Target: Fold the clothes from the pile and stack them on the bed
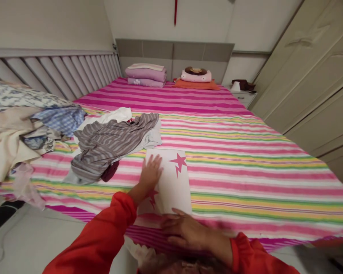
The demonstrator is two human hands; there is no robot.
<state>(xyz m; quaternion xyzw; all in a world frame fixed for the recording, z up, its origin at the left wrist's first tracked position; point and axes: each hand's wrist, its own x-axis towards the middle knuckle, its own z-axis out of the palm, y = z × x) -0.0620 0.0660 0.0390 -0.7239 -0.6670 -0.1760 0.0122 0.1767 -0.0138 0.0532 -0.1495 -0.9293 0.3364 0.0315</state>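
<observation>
A white folded garment [173, 186] with dark pink star shapes lies flat near the bed's front edge. My left hand [152, 169] rests on its left side, fingers stretched out and palm down. My right hand [185, 230] is at the lower edge of the garment, fingers extended, slightly blurred, with nothing seen in its grasp. Whether it presses on the cloth or hovers over it, I cannot tell. Just beyond my left hand, a grey striped shirt [114, 140] lies loosely on other clothes.
Crumpled clothes [11, 129] pile up at the left, by a slatted bed rail [60, 72]. The striped bedsheet [246, 171] extends to the right. Folded purple bedding [145, 74] and an orange folded cloth [196, 84] stand at the headboard [188, 51]. Wardrobe doors [308, 83] line the right.
</observation>
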